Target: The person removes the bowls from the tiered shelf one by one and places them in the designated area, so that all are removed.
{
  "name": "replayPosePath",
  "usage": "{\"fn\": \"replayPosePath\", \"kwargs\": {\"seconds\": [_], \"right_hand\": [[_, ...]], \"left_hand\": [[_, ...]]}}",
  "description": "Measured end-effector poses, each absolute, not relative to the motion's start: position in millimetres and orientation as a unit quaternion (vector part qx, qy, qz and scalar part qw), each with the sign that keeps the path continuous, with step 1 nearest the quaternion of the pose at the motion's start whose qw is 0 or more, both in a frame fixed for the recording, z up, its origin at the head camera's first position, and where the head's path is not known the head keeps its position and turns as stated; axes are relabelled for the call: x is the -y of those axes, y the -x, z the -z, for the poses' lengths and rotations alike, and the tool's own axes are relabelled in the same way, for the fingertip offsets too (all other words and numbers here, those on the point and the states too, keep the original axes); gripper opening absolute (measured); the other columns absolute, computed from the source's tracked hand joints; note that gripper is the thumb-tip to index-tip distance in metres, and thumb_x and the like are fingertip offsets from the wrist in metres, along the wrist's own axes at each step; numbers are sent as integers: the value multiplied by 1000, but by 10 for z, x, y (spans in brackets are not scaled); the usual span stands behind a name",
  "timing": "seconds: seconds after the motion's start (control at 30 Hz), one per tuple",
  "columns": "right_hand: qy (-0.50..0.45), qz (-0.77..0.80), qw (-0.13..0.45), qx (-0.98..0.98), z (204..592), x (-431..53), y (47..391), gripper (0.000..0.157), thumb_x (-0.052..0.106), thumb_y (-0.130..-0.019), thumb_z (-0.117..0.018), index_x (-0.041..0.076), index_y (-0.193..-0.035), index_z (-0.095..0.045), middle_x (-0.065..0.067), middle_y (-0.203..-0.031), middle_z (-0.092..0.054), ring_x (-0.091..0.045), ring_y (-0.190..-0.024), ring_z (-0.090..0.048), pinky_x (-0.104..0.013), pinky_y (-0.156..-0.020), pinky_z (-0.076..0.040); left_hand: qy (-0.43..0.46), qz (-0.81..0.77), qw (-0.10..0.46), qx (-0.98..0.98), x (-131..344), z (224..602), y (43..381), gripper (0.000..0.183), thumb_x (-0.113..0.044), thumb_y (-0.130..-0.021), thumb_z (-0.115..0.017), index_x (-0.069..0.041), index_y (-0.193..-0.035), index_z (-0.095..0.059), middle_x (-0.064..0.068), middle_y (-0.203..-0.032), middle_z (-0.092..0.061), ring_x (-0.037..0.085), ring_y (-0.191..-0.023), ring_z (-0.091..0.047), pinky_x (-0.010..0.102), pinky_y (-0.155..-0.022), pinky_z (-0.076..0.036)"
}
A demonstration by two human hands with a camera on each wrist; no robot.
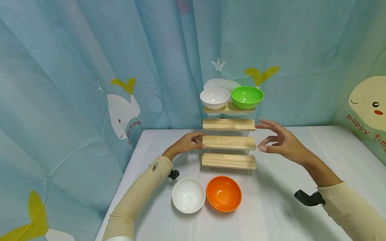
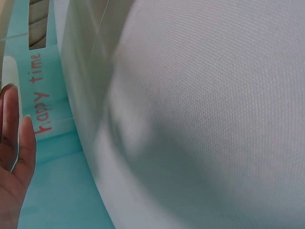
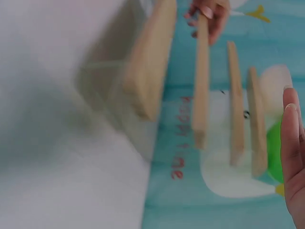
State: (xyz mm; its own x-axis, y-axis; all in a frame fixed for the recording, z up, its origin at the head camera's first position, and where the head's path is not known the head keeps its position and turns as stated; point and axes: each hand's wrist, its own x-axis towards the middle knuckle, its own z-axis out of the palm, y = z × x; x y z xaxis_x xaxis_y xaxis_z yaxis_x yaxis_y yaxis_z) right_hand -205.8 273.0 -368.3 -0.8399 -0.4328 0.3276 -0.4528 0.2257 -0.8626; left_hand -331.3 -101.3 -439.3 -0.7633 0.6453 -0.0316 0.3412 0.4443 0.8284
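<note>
A tiered display stand (image 1: 229,142) has several wooden shelves on clear side supports. My left hand (image 1: 190,142) holds the left end of its second shelf from the bottom, thumb at the front corner and fingers behind. The right wrist view also shows this left hand (image 3: 217,19) around the shelf end. Beside the stand's right end is my right hand (image 1: 278,140), fingers spread and bent a little, with a small gap to the wood. A white bowl (image 1: 214,97) and a green bowl (image 1: 247,97) sit side by side on the top shelf.
In front of the stand, another white bowl (image 1: 189,195) and an orange bowl (image 1: 223,194) stand next to each other on the white tablecloth (image 1: 271,217). A blue printed curtain (image 1: 169,60) hangs behind and along the left side.
</note>
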Motion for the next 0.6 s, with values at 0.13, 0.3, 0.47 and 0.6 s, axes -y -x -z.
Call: {"fn": "replayPosePath", "kwargs": {"seconds": [0.13, 0.3, 0.47, 0.6], "right_hand": [[-263, -550, 22, 792, 3544, -2830, 2178, 87, -14, -87, -67, 16, -159, -29, -1, -149, -44, -12, -90, -72, -26, -75, -61], [-220, -522, 33, 824, 3415, -2963, 2353, 88, -7, -88, -71, 23, -159, -27, -6, -151, -42, -11, -89, -71, -28, -72, -60], [-196, -507, 37, 839, 3321, -3059, 2542, 87, -3, -89, -71, 25, -159, -26, 3, -147, -44, -10, -86, -69, -27, -67, -58], [-187, -504, 32, 842, 3256, -3114, 2690, 86, -2, -92, -68, 26, -160, -23, -2, -149, -42, -5, -87, -69, -26, -66, -57]], "left_hand": [[-298, -436, 172, -832, 1007, 4388, 3307, 59, -25, -93, -74, -14, -147, -53, 12, -133, -60, 25, -114, -61, 36, -95, -53], [-300, -435, 170, -832, 1005, 4382, 3295, 59, -25, -93, -74, -13, -147, -52, 13, -133, -60, 25, -115, -60, 36, -95, -53], [-294, -437, 171, -833, 1011, 4395, 3299, 58, -26, -93, -74, -15, -147, -53, 11, -133, -60, 24, -116, -59, 35, -95, -52], [-295, -441, 171, -830, 1011, 4405, 3306, 59, -26, -93, -74, -14, -147, -52, 12, -134, -60, 25, -116, -60, 36, -96, -53]]}}
